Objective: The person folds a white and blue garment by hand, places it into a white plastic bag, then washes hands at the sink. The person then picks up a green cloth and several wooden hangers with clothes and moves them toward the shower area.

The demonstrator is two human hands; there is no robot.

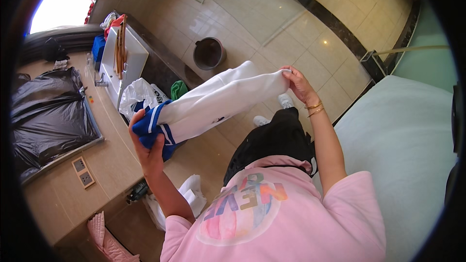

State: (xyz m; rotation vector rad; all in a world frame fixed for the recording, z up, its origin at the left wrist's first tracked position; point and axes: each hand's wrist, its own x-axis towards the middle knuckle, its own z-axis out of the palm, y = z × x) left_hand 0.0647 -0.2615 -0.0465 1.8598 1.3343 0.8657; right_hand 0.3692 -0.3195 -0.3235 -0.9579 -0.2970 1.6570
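Note:
A white garment with blue, white-striped ribbed ends [225,96] stretches between my two hands above the floor. My left hand [149,149] grips its blue ends, thumb on the near side and fingers around the far side. At the other end, my right hand [296,82] pinches the white cloth between thumb and fingers. The garment is folded lengthwise, and a small dark mark shows on its lower edge. Part of the blue cloth hangs below my left hand.
A white sink [136,52] with wooden sticks across it stands left, near a plastic bag [136,92] and a green cloth [178,89]. A dark bucket [209,53] sits on the tiled floor. Black plastic sheeting [51,116] covers a mirror-like panel. A white-covered surface [393,145] lies right.

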